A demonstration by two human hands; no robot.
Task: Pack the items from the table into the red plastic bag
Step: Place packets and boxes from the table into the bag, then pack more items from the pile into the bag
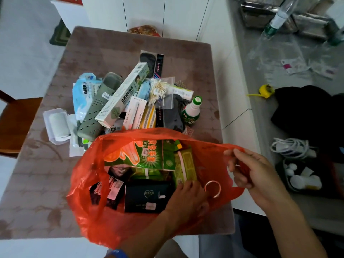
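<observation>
- At the far left of the pile, mid-left of the frame, we see a clear plastic case (55, 125) holding a white roll; it looks rigid and light, so we judge it easy to lift by its long sides.
- Just to its right lies a grey-green perforated case (96, 108), long and stiff, with a long white box (122, 95) leaning across it. We would take each near its middle so it does not swing.
- Further right, a clear packet of cotton swabs (160, 90) looks soft and slippery; pinching its top edge seems safest to us.
- The small green bottle (191, 110) stands at the right edge of the pile, probably the heaviest piece, best taken round its body.
- The red plastic bag (87, 183) sits on the counter (46, 183) in the lower centre of the frame, mouth open, thin and floppy, already holding green packets and a dark box (145, 196). It needs holding open, and we judge its film could tear on box corners.
- Our left hand (188, 194) reaches inside the bag, fingers (183, 186) resting on the dark box and the packet beside it; we cannot tell whether they grip anything.
- Our right hand (249, 170) pinches the bag's right rim and handle, holding the mouth open.
</observation>
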